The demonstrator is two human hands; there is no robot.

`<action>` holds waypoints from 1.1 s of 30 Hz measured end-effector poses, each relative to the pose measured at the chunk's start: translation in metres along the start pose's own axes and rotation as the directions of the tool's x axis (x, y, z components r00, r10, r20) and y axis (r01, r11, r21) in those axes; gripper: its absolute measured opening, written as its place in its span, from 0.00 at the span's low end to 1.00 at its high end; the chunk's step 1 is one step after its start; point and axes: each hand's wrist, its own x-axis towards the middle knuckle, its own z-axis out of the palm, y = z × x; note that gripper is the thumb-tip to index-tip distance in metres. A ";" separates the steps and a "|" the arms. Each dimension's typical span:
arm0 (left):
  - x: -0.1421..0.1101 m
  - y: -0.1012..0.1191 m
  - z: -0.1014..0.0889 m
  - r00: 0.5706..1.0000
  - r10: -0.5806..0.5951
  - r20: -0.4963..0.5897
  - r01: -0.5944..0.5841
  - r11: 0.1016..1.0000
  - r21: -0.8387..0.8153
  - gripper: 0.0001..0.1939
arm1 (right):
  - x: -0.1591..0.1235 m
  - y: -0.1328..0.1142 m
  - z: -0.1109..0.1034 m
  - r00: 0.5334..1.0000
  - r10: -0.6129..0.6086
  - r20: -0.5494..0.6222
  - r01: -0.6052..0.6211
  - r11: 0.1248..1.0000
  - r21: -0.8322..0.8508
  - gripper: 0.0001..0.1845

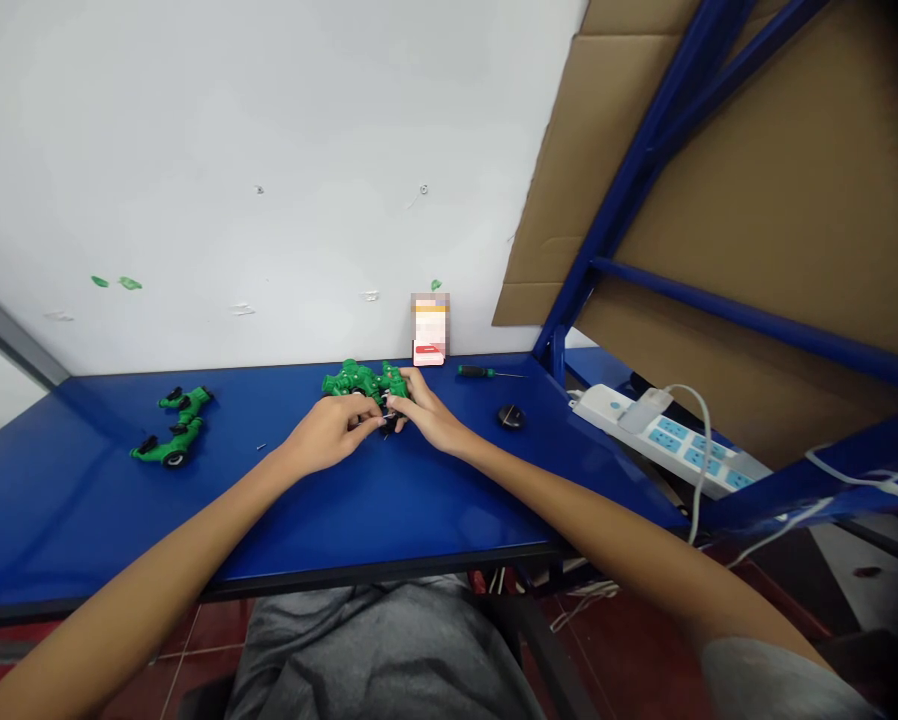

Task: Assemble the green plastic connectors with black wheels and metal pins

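The left hand (329, 432) and right hand (428, 415) meet at the centre of the desk, fingers curled inward and pressed together around a small black part (390, 423) on the near side of a green plastic assembly (359, 379). The fingers hide the exact contact, so whether they pinch the black part alone cannot be confirmed. The assembly sits just off the desk's (81, 500) back edge, held between both hands. The step in hand is judged to be seating or fastening this black part; a steady two-handed hold is called for while the part remains partly hidden. Toward the left end lie two green assemblies with black wheels (175, 425). Right of the hands, near the back edge, lie a green-handled screwdriver (476, 372) and a black round knob (510, 417). A white power strip (648, 430) with blue sockets sits beyond the right corner.
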 end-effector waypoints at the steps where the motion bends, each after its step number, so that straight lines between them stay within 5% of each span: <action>1: 0.000 0.000 0.000 1.000 -0.003 0.001 0.003 1.000 0.007 0.14 | 0.000 0.001 0.000 1.000 -0.001 0.002 0.001 1.000 0.000 0.19; 10: 0.000 0.002 0.002 1.000 -0.020 -0.003 0.020 1.000 -0.018 0.06 | 0.000 0.001 0.000 1.000 0.004 0.006 -0.004 1.000 -0.005 0.18; 19: 0.001 0.003 0.001 0.999 -0.029 0.020 0.029 1.000 0.011 0.14 | 0.000 0.002 0.000 1.000 0.010 0.011 -0.010 1.000 -0.009 0.20; 27: 0.000 0.001 0.004 1.000 -0.024 0.015 0.024 0.999 -0.037 0.06 | 0.000 0.003 0.001 1.000 -0.003 0.012 0.003 1.000 -0.010 0.19; 33: 0.001 0.003 0.001 1.000 -0.010 0.029 0.010 1.000 -0.017 0.12 | 0.000 0.004 0.000 1.000 -0.002 0.011 0.002 1.000 0.002 0.19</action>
